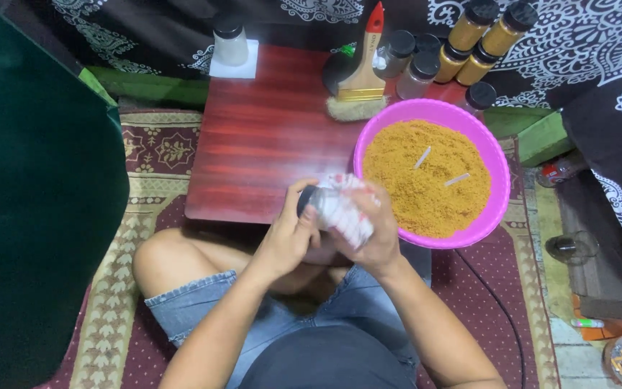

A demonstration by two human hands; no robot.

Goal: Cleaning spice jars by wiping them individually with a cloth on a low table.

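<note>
hands meet just above the lap, over the near edge of the low red-brown wooden table [268,137]. the right hand [376,234] wraps a small clear jar with a dark cap [329,209] in a white cloth with red print [350,212], fingers closed round both; the left hand [289,234] is closed on the capped end, thumb and fingers pinching it. it looks like a wiping or cap-tightening step (which of the two i cannot tell), and the next move would call for a firm hold on the body while the cap end is turned or rubbed.

just beside the hands, on the table's right corner, sits a round pink plastic basin [494,166], heaped with orange-brown powder [419,180]; two small pale sticks [440,167] lie on it.

farther off, a wide wooden-handled brush with a red tip [361,72] lies behind the basin. beyond it stand black-capped jars [469,50], several filled with the same yellow-brown powder, some looking empty. a lone empty capped jar [230,42] stands on a white square at the far left corner.
</note>
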